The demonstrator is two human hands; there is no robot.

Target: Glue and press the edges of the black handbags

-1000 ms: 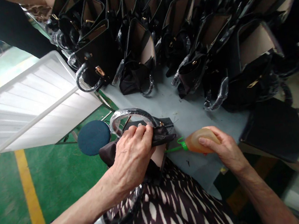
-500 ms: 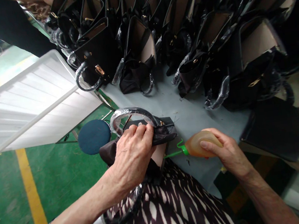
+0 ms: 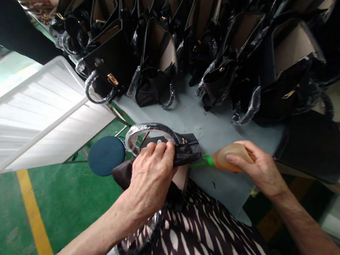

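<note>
My left hand (image 3: 155,169) is closed on the edge of a black handbag (image 3: 188,152) at the table's near edge, against my patterned clothing. One bag handle (image 3: 148,127), wrapped in clear plastic, arches up behind my knuckles; another hangs below my wrist. My right hand (image 3: 256,164) grips a squeeze bottle (image 3: 228,158) of amber liquid, with a green cap and thin green nozzle. The bottle lies sideways, its nozzle tip pointing left at the bag's open edge. Whether the tip touches the bag I cannot tell. My left fingertips are hidden inside the bag.
Many similar black handbags (image 3: 155,62) stand open across the far side of the grey table (image 3: 213,126). At left are a white plastic tray (image 3: 31,120) and a round blue stool (image 3: 106,154). A black panel (image 3: 313,146) lies at right. Another person's dark-clothed leg (image 3: 13,31) is at upper left.
The bottle in my right hand has moved slightly up, and its nozzle now sits higher along the bag's edge. My left hand keeps its hold on the bag.
</note>
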